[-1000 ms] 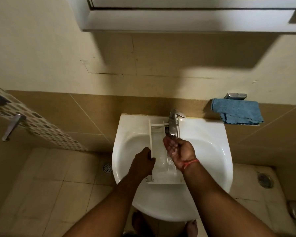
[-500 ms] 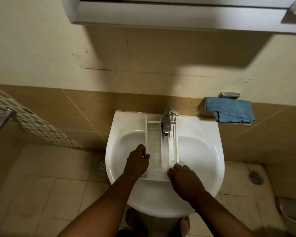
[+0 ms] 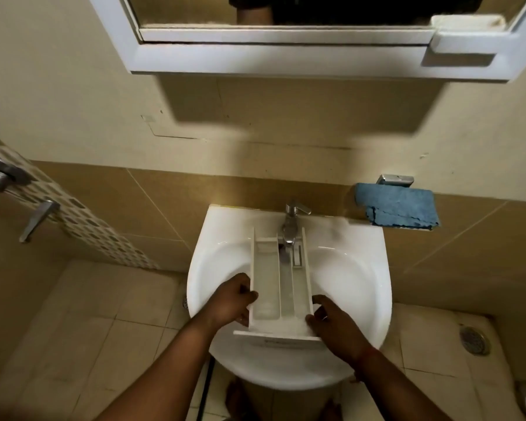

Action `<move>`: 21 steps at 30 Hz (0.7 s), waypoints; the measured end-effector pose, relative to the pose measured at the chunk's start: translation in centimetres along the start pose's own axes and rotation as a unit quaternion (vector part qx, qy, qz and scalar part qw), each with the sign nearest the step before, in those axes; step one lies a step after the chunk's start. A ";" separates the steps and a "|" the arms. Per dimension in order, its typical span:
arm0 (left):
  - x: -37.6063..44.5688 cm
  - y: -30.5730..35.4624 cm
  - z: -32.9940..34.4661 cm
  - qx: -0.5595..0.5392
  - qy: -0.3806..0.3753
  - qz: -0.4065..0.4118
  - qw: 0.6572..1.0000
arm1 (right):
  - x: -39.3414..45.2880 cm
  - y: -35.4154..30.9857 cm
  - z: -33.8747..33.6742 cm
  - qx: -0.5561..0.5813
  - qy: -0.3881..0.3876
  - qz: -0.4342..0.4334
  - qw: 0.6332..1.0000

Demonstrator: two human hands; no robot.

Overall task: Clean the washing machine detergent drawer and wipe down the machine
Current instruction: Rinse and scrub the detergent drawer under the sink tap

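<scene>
White three-compartment detergent drawer (image 3: 281,287) spans sink (image 3: 356,287) under faucet (image 3: 292,221). Your left hand (image 3: 230,302) grips left wall, right hand (image 3: 331,322) grips front-right corner.

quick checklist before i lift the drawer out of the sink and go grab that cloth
1. Left hand grips the detergent drawer on its left wall: ok.
2. Right hand holds the drawer's right front corner: ok.
3. Tap shut off: cannot tell, flow too blurred.
4. Drawer compartments rinsed clean: cannot tell.
5. Blue cloth on the holder to the right of the sink: ok.
6. Drawer's far end clear of the spout above it: not ok.
</scene>
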State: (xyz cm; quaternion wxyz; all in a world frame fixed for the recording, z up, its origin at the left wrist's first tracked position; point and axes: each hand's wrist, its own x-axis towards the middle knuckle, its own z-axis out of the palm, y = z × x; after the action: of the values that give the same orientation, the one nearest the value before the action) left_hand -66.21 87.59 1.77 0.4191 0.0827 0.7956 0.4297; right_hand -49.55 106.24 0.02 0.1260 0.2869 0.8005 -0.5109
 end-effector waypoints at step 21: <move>-4.0 2.2 2.2 -0.090 0.011 -0.130 0.987 | -3.6 -4.8 -6.4 0.196 -0.086 0.041 0.976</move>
State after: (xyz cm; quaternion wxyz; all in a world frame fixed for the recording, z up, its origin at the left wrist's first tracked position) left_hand -62.54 88.37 5.16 0.4686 -0.0636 0.7622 0.4420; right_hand -48.89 109.24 8.29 0.1567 0.2936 0.6583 -0.6753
